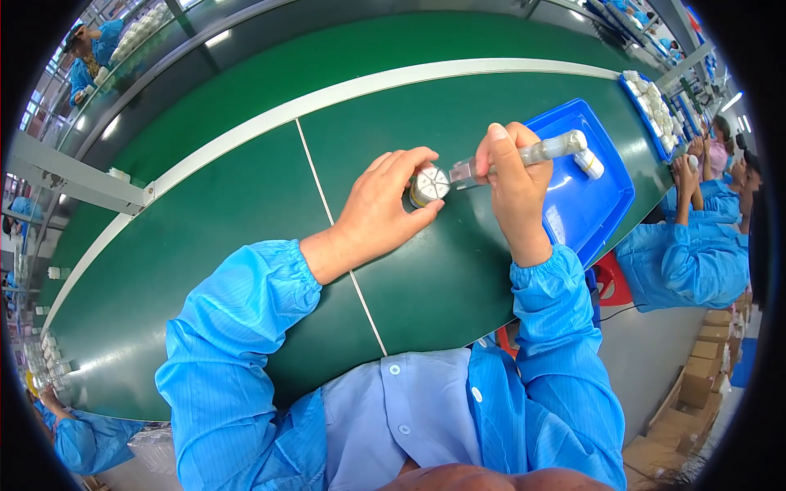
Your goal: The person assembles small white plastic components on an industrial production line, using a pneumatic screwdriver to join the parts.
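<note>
My left hand (378, 196) rests on the green worktop, thumb and fingers closed around a short round part (431, 185). That part has a white top split into wedge-shaped segments and a yellowish band at its side. In a closed grip, my right hand (519, 172) holds a stick-like tool (557, 147) with a pale, wrapped-looking handle and a clear block-like end. The clear end points left and is close beside the round part; whether they touch I cannot tell. Near the right hand, a blue tray (626, 198) holds a white cylindrical piece (589, 164) with a yellow band.
A white rail (360, 88) curves along the worktop's far side, and a thin white strip (315, 172) crosses the green surface. At the far right sits another blue tray (629, 88) full of white pieces. Co-workers in blue sit at right (696, 245) and lower left (86, 438).
</note>
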{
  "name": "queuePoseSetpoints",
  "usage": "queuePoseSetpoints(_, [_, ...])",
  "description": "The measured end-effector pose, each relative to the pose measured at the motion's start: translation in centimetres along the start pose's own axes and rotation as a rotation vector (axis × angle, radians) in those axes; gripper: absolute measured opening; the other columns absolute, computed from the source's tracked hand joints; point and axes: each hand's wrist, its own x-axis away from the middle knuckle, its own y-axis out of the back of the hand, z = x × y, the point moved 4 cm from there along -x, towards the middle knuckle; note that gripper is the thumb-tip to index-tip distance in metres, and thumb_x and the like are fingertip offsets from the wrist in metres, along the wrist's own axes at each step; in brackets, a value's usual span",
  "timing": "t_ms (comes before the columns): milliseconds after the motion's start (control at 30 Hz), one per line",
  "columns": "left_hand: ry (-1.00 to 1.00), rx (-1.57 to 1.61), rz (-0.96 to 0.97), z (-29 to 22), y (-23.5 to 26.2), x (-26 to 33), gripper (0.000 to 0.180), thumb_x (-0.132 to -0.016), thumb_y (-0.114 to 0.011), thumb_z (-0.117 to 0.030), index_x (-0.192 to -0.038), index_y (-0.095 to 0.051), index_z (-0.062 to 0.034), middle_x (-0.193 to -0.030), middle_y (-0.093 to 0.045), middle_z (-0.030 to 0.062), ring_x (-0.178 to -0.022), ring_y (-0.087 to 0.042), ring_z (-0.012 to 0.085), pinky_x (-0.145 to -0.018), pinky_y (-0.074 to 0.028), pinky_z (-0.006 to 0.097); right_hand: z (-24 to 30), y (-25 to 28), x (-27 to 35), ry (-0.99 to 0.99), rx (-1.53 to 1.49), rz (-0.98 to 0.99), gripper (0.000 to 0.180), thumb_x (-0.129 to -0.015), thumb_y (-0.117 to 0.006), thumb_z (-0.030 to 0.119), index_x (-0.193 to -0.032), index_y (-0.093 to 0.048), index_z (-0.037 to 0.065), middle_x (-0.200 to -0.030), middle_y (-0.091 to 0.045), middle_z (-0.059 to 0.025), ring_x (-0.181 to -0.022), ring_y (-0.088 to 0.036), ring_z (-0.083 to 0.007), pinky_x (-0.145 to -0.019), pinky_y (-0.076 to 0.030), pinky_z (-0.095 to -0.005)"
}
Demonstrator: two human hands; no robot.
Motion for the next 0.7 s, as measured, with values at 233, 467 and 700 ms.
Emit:
queuePoseSetpoints(233, [0.002,0.109,-0.005,0.2,-0.1,0.0,0.059,-0.076,-0.076,-0.010,-0.127,-0.049,-0.0033,-0.111,-0.063,0.0143,-0.105,-0.062,0.0301,-0.086,-0.053,0.039,-1.1,-0.5,0.2,-0.009,0.102,0.059,0.034,-0.099,-0.061,0.016,-0.068,-0.049,0.008,-0.061,-0.055,0.0000,-0.056,-0.048,-0.0051,-0.050,-0.038,-0.0231])
queuePoseSetpoints(467, [0.108,-0.062,0.039,0.6,-0.4,0.0,0.066,-0.075,-0.079,-0.007,-0.132,-0.046,-0.0055,-0.113,-0.065,0.0118,-0.102,-0.063,0.0242,-0.088,-0.052,0.032,-0.9,-0.8,0.7,0.020,0.068,0.050,0.034,-0.099,-0.060,0.015,-0.068,-0.049,0.008,-0.062,-0.055,0.0003,-0.056,-0.048,-0.0049,-0.050,-0.039,-0.0230])
queuePoseSetpoints(700, [0.075,0.162,0.068,0.6,-0.4,0.3,0.067,-0.077,-0.073,-0.008,-0.136,-0.040,-0.0064,-0.120,-0.061,0.0145,-0.107,-0.063,0.0310,-0.092,-0.053,0.040,-0.6,-0.7,0.3,-0.001,0.048,0.048,0.034,-0.099,-0.061,0.015,-0.068,-0.049,0.009,-0.062,-0.055,0.0001,-0.056,-0.049,-0.0051,-0.050,-0.039,-0.0229])
